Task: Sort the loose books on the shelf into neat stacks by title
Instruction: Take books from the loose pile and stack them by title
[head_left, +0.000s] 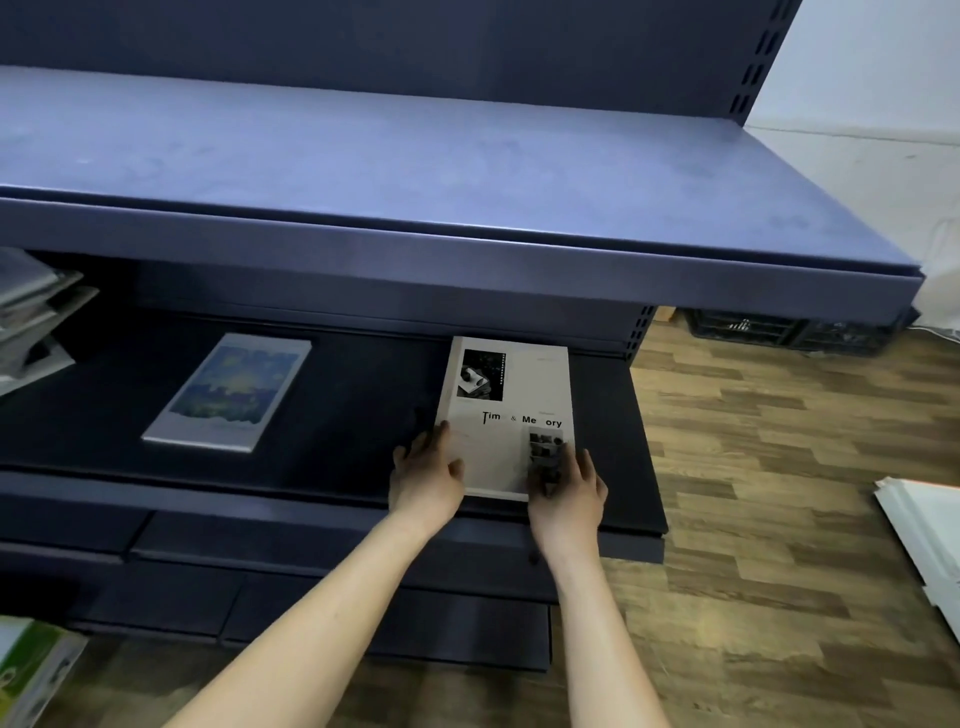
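Gripping white "Time & Memory" book (506, 415) at center-right of dark shelf (337, 415): left hand (426, 480) curling on left edge, right hand (566, 491) pinching near-right corner. Lying flat center-left: blue-cover book (228, 392). Leaning far left: loose stack (31, 317).

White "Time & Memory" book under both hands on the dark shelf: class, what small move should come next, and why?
Probably square it up and let go. The left hand and right hand grip the near corners of the white book, which lies flat and slightly askew on the dark shelf, well apart from the blue-cover book.
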